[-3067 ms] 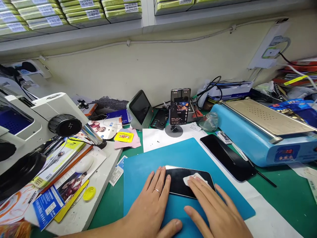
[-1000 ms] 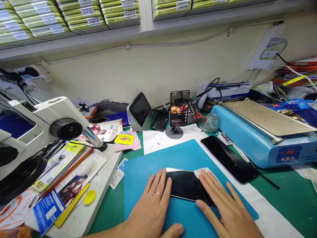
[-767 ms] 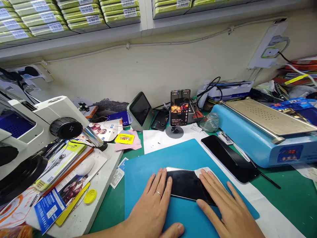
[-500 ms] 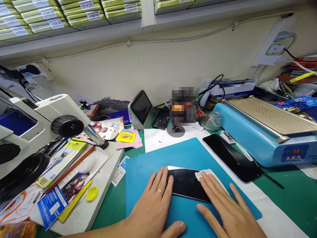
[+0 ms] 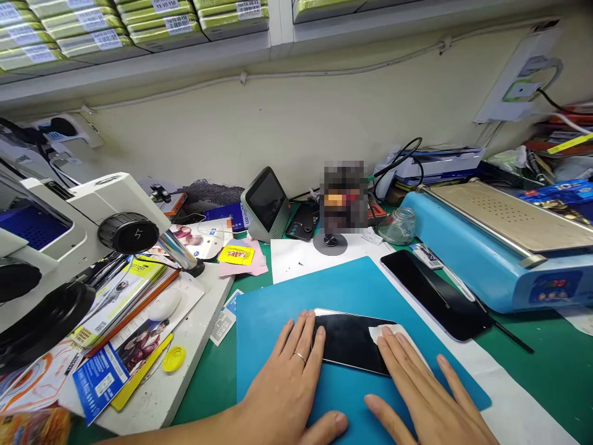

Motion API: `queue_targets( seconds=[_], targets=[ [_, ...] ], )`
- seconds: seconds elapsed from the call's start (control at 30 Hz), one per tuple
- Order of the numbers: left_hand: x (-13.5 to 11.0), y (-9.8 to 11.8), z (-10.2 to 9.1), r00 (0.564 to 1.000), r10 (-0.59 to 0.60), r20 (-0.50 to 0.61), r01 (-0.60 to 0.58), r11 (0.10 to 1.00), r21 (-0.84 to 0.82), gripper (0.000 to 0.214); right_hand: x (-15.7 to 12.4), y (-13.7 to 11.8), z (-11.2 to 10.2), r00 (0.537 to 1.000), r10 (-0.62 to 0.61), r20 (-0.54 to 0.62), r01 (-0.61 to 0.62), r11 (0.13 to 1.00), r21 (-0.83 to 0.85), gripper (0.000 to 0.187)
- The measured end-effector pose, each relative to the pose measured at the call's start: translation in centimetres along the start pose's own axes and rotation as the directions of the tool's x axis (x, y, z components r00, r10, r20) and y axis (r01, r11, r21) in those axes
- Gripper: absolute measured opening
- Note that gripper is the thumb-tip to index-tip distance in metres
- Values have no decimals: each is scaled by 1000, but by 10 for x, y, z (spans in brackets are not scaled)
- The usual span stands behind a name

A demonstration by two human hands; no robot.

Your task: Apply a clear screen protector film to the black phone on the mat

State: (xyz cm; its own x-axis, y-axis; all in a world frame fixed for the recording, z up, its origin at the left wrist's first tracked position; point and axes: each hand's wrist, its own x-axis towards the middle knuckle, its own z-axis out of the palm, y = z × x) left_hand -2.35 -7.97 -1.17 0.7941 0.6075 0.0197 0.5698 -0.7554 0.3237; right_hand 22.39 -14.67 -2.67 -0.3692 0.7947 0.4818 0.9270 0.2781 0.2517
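A smartphone [image 5: 352,343] lies dark screen up on a blue mat [image 5: 278,300]. My left hand [image 5: 285,374] is open, its outstretched fingers resting on the phone's left end. It wears a ring on one finger. My right hand [image 5: 424,383] is open too, with long flat fingers pressing a white wipe [image 5: 380,332] against the right part of the screen. Its thumb stands apart over the mat. The fingers hide much of the wipe and the phone's right end.
Right of the mat lies a second, larger phone [image 5: 433,293], beside a blue heated-plate machine [image 5: 472,259]. A glass jar [image 5: 398,226] and a smart display [image 5: 266,204] stand behind. At left, a microscope [image 5: 115,210] rises over a white board [image 5: 180,364] with booklets and a yellow cap [image 5: 173,358].
My right hand has slid slightly to the right with the wipe, uncovering more of the screen. The left hand keeps its place on the phone.
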Motion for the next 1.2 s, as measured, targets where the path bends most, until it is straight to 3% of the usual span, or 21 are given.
queue_targets(
  seconds=[0.3,0.47,0.67,0.9,1.03,1.2],
  targets=[
    [-1,0,1,1000,-3,-18,3,1000,-7,108,-1,-12,2,999,-23,27,24,999,-31,77],
    [-1,0,1,1000,9,-24,-9,1000,-22,107,1,-6,9,997,33,75,-35,999,22,68],
    [-1,0,3,999,4,-41,-6,1000,-28,106,-9,-12,7,996,44,75,-53,991,122,74],
    [-2,1,0,1000,2,-28,-3,999,-35,105,9,-9,1,993,54,108,-69,986,150,78],
    [-1,2,-2,1000,-5,-11,5,999,-39,106,0,-2,0,996,55,73,-63,991,114,72],
    [-1,3,-2,1000,-5,-20,4,999,-50,106,-9,-10,4,994,44,104,-56,993,108,70]
  ],
)
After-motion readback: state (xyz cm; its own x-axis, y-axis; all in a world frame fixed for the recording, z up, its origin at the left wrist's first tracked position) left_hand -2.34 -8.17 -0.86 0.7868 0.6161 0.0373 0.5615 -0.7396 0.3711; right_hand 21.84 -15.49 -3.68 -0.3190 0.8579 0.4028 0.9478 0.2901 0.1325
